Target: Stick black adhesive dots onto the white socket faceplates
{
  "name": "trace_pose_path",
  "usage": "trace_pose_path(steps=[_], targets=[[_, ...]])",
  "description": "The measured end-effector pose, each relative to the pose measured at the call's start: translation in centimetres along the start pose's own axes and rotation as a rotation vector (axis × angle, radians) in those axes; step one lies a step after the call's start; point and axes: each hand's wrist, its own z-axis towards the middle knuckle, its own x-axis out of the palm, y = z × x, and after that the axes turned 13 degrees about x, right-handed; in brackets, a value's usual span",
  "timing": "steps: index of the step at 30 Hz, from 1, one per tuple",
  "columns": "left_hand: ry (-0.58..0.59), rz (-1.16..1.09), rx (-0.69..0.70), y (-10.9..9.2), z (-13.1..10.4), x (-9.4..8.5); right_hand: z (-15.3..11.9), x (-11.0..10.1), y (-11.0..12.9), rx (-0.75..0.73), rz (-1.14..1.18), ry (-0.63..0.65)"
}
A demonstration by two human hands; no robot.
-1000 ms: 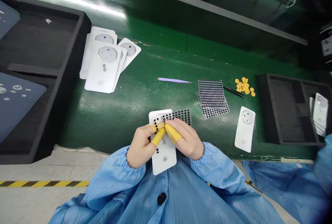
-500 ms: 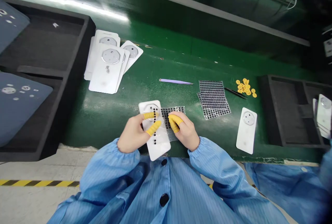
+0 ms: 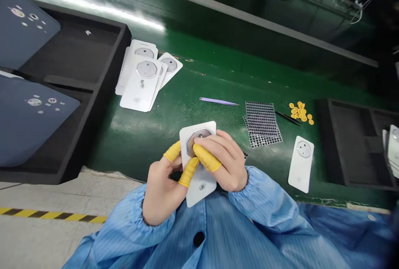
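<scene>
- At the lower centre of the frame, the left hand [image 3: 165, 182] holds a white panel [image 3: 199, 193], thumb on its front.
- The right hand [image 3: 197, 146] lies over its octagonal plate [image 3: 190, 143], fingers bunched narrow; whether they pinch anything I cannot tell.
- Toward the lower right, a second panel [image 3: 300, 167] lies on the green table [image 3: 187, 84].
- Right of centre, dotted sheets [image 3: 262, 121] overlap, black tweezers [image 3: 288, 118] beside them, yellow pieces [image 3: 301, 111] near.
- Purple tweezers [image 3: 218, 101] lie near the middle.
- At upper left, piled panels [image 3: 137, 94] lie beside a black tray [image 3: 102, 86].
</scene>
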Motion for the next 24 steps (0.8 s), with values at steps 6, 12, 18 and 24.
trace_pose_path(steps=[6, 12, 18, 24], targets=[[0.037, 0.046, 0.041, -0.1, 0.0, -0.2, -1.2, -0.5, -0.6, -0.029, -0.035, 0.081], [0.075, 0.078, 0.103, -0.4, 0.6, -0.1, -0.9, -1.1, -0.7, -0.035, -0.016, 0.118], [0.135, 0.046, 0.141, -0.3, 0.8, 0.0, -1.0, -0.9, -0.8, -0.004, 0.107, 0.099], [0.128, -0.018, 0.128, -0.4, 0.5, 0.4, -1.3, -1.2, -1.0, -0.03, 0.112, 0.068]])
